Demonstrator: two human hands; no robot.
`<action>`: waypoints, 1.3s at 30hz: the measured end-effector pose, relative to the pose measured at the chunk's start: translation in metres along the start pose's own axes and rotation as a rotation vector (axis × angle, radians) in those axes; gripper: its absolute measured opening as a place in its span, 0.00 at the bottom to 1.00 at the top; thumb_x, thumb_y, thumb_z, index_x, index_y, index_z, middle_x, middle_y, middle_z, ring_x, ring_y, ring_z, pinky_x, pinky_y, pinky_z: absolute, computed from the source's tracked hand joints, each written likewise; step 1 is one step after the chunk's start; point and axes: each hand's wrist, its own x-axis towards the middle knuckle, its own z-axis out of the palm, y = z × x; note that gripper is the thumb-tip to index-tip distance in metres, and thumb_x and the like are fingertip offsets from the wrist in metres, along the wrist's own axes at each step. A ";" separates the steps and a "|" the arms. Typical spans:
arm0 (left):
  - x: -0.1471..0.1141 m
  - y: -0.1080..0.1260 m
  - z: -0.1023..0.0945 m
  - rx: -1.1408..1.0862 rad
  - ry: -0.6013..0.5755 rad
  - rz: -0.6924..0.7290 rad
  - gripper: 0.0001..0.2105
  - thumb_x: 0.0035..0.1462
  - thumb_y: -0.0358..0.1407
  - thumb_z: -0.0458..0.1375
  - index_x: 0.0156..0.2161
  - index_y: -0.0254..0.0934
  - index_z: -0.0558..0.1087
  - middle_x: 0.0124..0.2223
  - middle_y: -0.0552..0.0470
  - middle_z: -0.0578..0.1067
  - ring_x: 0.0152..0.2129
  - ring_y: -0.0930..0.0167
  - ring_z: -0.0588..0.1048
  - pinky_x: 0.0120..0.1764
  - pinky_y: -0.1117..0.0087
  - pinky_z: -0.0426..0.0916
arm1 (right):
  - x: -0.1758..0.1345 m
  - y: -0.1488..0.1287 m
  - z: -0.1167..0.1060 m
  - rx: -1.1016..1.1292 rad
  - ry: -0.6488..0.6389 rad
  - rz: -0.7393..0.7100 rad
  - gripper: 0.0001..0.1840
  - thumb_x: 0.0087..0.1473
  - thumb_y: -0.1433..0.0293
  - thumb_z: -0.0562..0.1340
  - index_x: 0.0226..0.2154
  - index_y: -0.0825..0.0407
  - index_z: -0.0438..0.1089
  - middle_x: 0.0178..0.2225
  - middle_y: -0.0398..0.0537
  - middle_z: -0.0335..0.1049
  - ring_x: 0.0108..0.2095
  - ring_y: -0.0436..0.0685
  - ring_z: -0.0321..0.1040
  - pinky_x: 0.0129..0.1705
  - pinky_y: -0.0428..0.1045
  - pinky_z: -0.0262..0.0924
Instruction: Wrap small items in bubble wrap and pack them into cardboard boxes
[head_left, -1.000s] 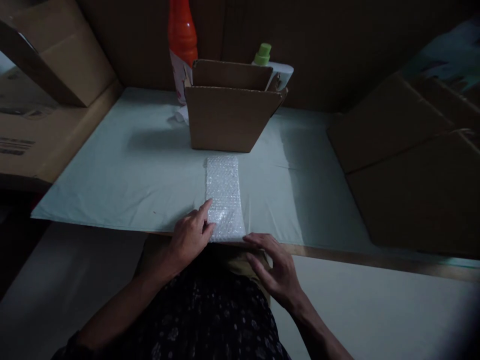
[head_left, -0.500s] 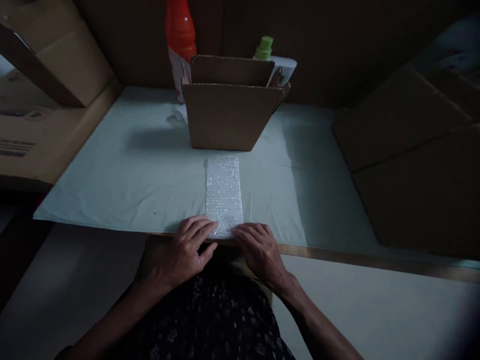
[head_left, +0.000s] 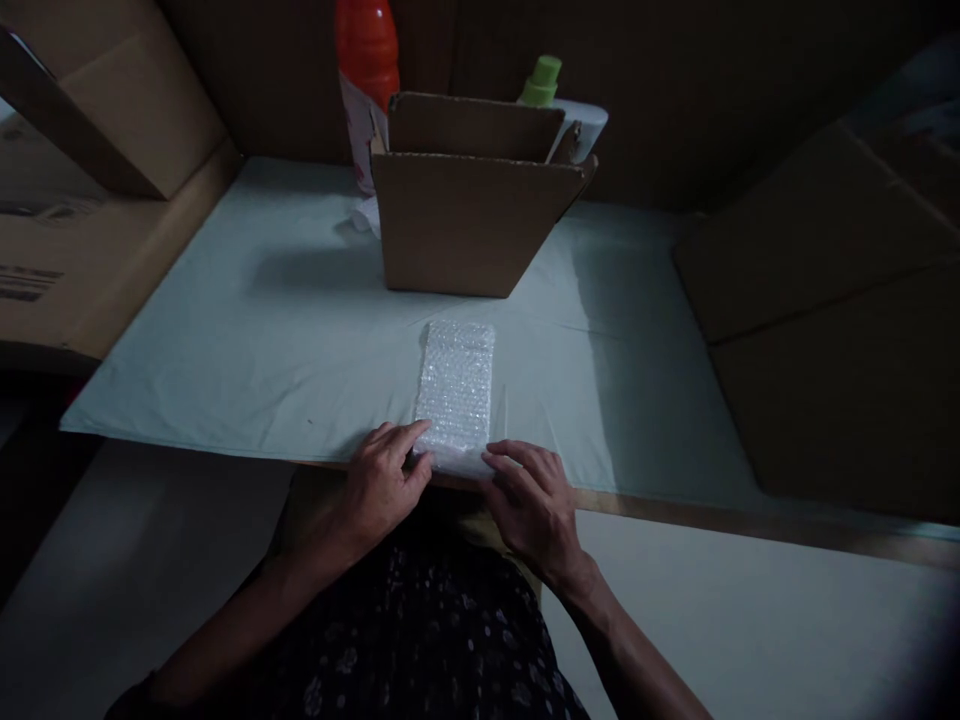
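Observation:
A narrow strip of bubble wrap [head_left: 456, 385] lies flat on the pale green cloth, its near end at the table's front edge. That near end looks folded over into a smoother, thicker band. My left hand [head_left: 384, 478] pinches its near left corner between thumb and fingers. At the near right corner, my right hand [head_left: 534, 500] has its fingertips closed on the wrap, with the thumb mostly hidden under the fingers. Whether anything lies inside the fold cannot be made out.
An open cardboard box [head_left: 472, 225] stands just beyond the wrap. Behind it are an orange bottle [head_left: 367, 50] and a white bottle with a green cap [head_left: 541, 80]. Larger cartons flank the cloth [head_left: 300, 340], one at left [head_left: 45, 270] and one at right [head_left: 840, 380].
The wrap's near end has been folded or rolled over, and the strip looks shorter, its far end nearer to me. My hands have shifted from lying on it to gripping its corners.

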 end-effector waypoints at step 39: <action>0.029 -0.018 -0.004 -0.063 -0.112 -0.023 0.17 0.61 0.33 0.59 0.55 0.37 0.72 0.48 0.44 0.80 0.43 0.64 0.78 0.49 0.60 0.74 | 0.023 0.003 0.004 -0.065 -0.073 0.054 0.16 0.63 0.71 0.60 0.54 0.50 0.69 0.50 0.55 0.75 0.50 0.64 0.69 0.47 0.58 0.63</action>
